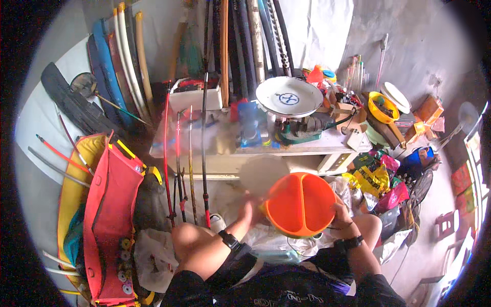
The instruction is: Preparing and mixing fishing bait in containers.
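Observation:
An orange round container, split by a divider down its middle, is tilted toward me above my lap. No contents show in its two halves. My right hand grips its right rim, thumb over the edge. At the left side is my left hand, close against the rim; its fingers are blurred, and whether they close on the rim is unclear. A pale, round, blurred patch shows just beyond the left hand; I cannot make out what it is.
Ahead stands a white table with a weighing scale and a white box. Thin rods lean against it. On the left lies an open red bag. Plastic packets and a yellow basin are at right.

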The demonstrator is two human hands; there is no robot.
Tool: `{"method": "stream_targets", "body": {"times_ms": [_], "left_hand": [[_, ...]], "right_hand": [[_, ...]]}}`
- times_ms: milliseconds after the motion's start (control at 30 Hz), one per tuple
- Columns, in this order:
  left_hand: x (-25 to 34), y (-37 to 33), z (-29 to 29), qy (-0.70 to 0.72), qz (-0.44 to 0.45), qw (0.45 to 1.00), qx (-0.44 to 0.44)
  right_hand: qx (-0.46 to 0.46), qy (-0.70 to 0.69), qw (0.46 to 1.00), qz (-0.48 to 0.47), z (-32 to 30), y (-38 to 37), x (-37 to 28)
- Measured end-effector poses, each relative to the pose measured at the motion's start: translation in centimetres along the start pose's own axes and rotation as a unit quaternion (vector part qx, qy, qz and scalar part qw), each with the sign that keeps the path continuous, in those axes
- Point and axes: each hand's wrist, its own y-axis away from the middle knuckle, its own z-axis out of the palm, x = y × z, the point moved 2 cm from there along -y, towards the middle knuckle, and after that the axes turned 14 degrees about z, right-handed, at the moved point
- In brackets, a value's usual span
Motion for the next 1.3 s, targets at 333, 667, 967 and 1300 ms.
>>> {"method": "stream_targets", "body": {"times_ms": [333, 667, 967, 1300], "left_hand": [[0.5, 1.0, 2.1, 0.075, -0.11, 0.973, -0.187], [3.9, -2.0, 1.1, 0.063, 0.081, 0.994, 0.04], [2.0, -3.8, 1.0, -0.015, 0.068, 0.997, -0.036], [2.8, -5.0, -0.5, 0.025, 0.076, 0.996, 0.027]], "right_hand": [[0.062, 0.25, 0.964, -0.06, 7.4, 5.4, -3.9], [0.021, 0.034, 0.993, -0.109, 13.3, -0.7, -19.7], [0.126, 0.084, 0.987, -0.047, 23.0, -17.5, -27.7], [0.32, 0.156, 0.934, 0.018, 20.8, -23.9, -27.0]]}}
